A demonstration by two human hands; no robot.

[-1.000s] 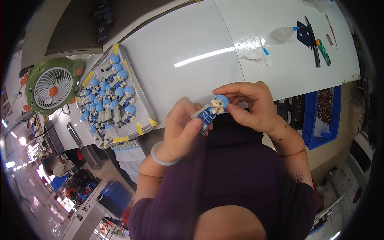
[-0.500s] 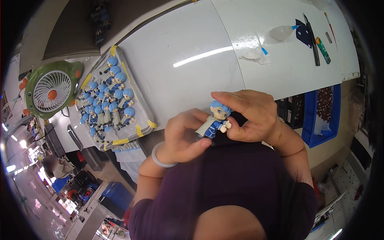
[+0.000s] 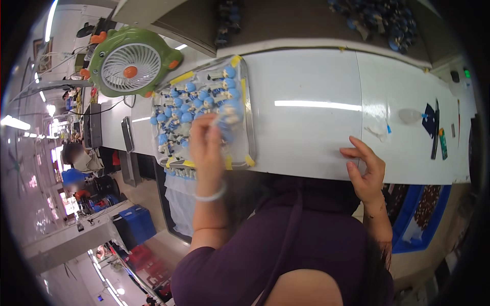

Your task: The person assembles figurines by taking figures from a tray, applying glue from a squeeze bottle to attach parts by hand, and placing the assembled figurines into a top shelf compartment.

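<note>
My left hand [image 3: 206, 150] is over the right part of a tray [image 3: 248, 122] edged with yellow tape. Its fingers are closed on a small blue-haired figurine [image 3: 228, 118], which is smeared by motion. Several more figurines [image 3: 189, 104] with blue hair and blue clothes lie in rows on the tray's clear plastic lining. Away to the right, my right hand [image 3: 367, 173] rests at the table's near edge with its fingers apart and nothing in it.
A green fan [image 3: 130, 70] stands behind the tray's left side. On the right of the white table [image 3: 311, 137] are a squeeze bottle [image 3: 410, 116], a dark cloth [image 3: 429, 120] and a green-handled cutter [image 3: 443, 143]. A blue bin [image 3: 431, 219] sits below.
My hands have parted. The left has carried the figurine leftward to the tray; the right has let go of it and moved right to the table edge. The view has turned left.
</note>
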